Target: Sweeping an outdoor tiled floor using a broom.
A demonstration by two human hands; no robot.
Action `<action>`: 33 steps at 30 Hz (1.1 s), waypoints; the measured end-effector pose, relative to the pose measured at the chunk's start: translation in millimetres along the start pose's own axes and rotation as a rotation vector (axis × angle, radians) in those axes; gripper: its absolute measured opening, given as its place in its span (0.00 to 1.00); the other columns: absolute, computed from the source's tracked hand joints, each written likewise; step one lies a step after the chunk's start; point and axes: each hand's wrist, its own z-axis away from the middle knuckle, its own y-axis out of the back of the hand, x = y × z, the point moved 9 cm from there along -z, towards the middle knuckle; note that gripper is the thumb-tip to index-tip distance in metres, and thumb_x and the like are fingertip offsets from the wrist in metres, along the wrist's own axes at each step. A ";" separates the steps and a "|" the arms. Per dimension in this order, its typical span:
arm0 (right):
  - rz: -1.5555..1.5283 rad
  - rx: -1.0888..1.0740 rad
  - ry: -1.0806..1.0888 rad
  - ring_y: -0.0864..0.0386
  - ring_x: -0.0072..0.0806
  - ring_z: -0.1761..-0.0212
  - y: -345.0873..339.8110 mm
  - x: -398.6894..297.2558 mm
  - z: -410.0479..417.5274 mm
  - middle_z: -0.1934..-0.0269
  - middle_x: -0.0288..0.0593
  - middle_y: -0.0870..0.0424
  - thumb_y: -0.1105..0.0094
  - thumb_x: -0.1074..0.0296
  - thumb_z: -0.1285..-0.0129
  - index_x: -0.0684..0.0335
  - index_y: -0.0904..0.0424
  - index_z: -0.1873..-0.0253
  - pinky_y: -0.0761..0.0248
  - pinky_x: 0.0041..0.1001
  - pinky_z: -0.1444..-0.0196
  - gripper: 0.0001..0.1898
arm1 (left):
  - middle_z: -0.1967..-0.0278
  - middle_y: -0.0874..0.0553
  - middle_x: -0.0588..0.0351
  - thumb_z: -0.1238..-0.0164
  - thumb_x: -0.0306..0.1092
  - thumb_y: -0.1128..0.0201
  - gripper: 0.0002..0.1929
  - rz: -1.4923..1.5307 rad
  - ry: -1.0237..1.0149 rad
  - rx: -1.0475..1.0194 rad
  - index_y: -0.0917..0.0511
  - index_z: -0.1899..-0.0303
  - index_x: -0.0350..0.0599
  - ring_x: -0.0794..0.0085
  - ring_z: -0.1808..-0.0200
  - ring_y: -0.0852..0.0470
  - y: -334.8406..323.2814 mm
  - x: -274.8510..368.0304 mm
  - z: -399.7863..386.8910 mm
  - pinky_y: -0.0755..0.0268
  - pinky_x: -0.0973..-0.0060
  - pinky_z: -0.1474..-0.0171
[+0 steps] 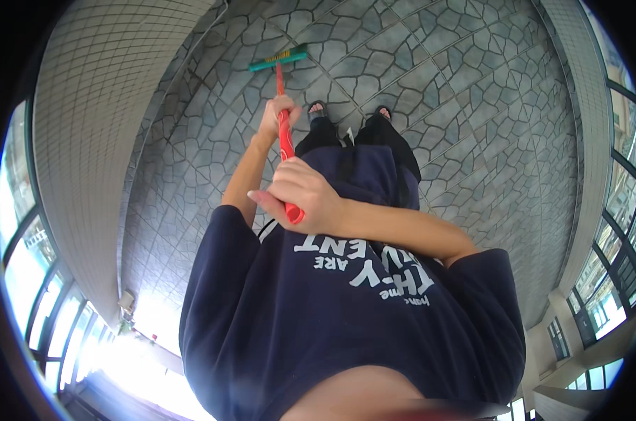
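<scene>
A broom with a red handle slants away from my chest, its green head at the stone-patterned floor ahead and to the left. My left hand is wrapped around the handle partway down. Near the handle's open top end, my right hand grips it in front of my body, with the forearm crossing my dark shirt. Part of the handle is covered by both hands. Whether the bristles touch the floor, I cannot tell.
My sandalled feet stand apart, to the right of the broom head. A pale tiled wall curves along the left, with windows beyond it. Another low wall and windows run along the right. Strong light comes from the lower left.
</scene>
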 end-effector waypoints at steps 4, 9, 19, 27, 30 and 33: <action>0.010 -0.035 -0.036 0.32 0.36 0.76 -41.7 -9.3 3.5 0.78 0.40 0.33 0.21 0.75 0.39 0.61 0.28 0.74 0.34 0.33 0.65 0.18 | 0.81 0.28 0.48 0.46 0.20 0.29 0.16 0.032 0.066 -0.021 0.32 0.80 0.38 0.51 0.76 0.26 15.2 -3.9 42.2 0.34 0.61 0.68; -0.014 -0.101 0.042 0.31 0.38 0.76 -75.6 -37.0 -3.6 0.77 0.40 0.33 0.20 0.73 0.40 0.60 0.28 0.75 0.30 0.34 0.65 0.19 | 0.81 0.28 0.50 0.46 0.20 0.28 0.18 0.016 0.003 -0.029 0.34 0.81 0.40 0.52 0.77 0.26 54.1 5.0 49.9 0.33 0.62 0.68; 0.003 -0.039 0.034 0.26 0.39 0.74 -97.0 -22.8 -3.0 0.77 0.40 0.30 0.21 0.74 0.38 0.63 0.27 0.75 0.23 0.36 0.58 0.19 | 0.81 0.29 0.49 0.43 0.20 0.29 0.17 -0.016 -0.018 0.235 0.33 0.80 0.38 0.53 0.78 0.28 90.7 -14.3 34.2 0.35 0.61 0.67; 0.010 -0.097 -0.044 0.22 0.42 0.70 -91.7 -28.9 -9.3 0.76 0.41 0.27 0.19 0.74 0.40 0.65 0.25 0.73 0.24 0.35 0.59 0.18 | 0.81 0.27 0.48 0.46 0.22 0.29 0.17 0.019 -0.020 -0.070 0.33 0.81 0.39 0.51 0.77 0.26 68.9 -9.1 55.6 0.34 0.61 0.67; -0.015 -0.074 0.017 0.24 0.41 0.73 -83.7 -48.4 -19.0 0.76 0.41 0.29 0.19 0.74 0.41 0.64 0.27 0.73 0.23 0.36 0.59 0.19 | 0.82 0.28 0.49 0.45 0.22 0.29 0.18 0.030 -0.035 0.008 0.34 0.81 0.40 0.51 0.77 0.27 85.7 6.9 40.8 0.34 0.61 0.67; -0.028 -0.023 0.077 0.26 0.40 0.74 -80.2 -46.9 -21.0 0.77 0.41 0.30 0.19 0.74 0.39 0.63 0.29 0.74 0.22 0.39 0.59 0.20 | 0.82 0.29 0.50 0.44 0.21 0.28 0.18 -0.004 -0.074 0.096 0.34 0.81 0.40 0.52 0.77 0.27 95.2 9.4 23.0 0.34 0.61 0.67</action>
